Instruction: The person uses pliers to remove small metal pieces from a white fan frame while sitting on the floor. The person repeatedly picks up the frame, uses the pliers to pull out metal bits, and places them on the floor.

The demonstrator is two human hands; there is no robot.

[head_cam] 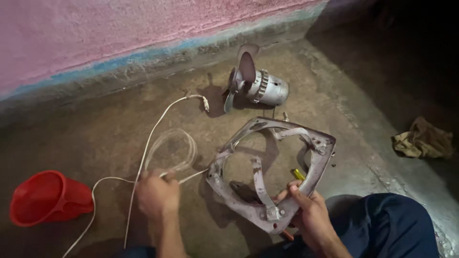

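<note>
Left hand [157, 193] is closed around a white cord [148, 143] down on the concrete floor [95, 138], with a loose coil just past its knuckles. Right hand [308, 212] grips the near corner of the grimy metal fan frame [267, 167], thumb on top. Fan motor with blades [260, 86] sits beyond the frame; red bucket [45, 198] lies well left of the left hand.

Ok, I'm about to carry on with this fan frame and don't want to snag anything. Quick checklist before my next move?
1. Right hand gripping fan frame: ok.
2. Left hand holding white cable: ok.
3. Cable free of tangles: not ok, it loops on the floor.
4. Motor with blades apart from frame: ok.
5. Red bucket upright: not ok, on its side.
6. Yellow-handled tool within reach: ok.
</note>
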